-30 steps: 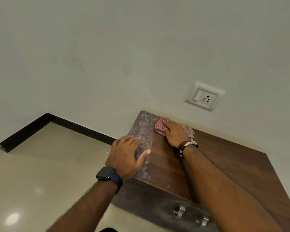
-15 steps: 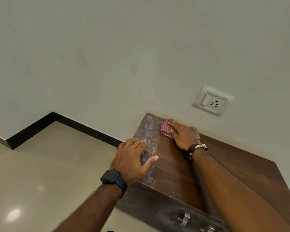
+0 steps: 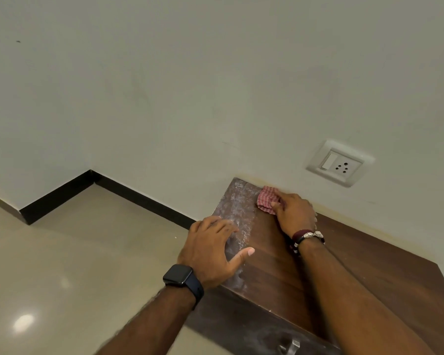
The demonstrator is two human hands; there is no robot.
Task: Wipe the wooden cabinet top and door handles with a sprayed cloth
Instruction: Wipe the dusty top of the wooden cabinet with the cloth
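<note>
Much of the wooden cabinet (image 3: 369, 272) was cut off: its right end ran out of view, and its front face showed only as a dark strip at the bottom edge, where one metal door handle (image 3: 290, 345) could be made out, blurred and partly cropped. The right forearm lay across the cabinet top and hid part of it. A pale, dusty film covered the left strip of the top, while the wood to the right of it looked dark and clean. The red checked cloth (image 3: 265, 199) lay at the back of the top, just beside the wall, and most of it was hidden under the right hand (image 3: 296, 213), whose fingers pressed down flat on it. The left hand (image 3: 210, 249) rested at the cabinet's left edge, fingers spread and thumb stretched out over the dusty strip, holding nothing. A dark watch (image 3: 181, 276) sat on the left wrist, its screen blank, and beaded bracelets (image 3: 306, 237) circled the right. On the wall above, a white switch and socket plate (image 3: 340, 163) carried no writing I could read.
</note>
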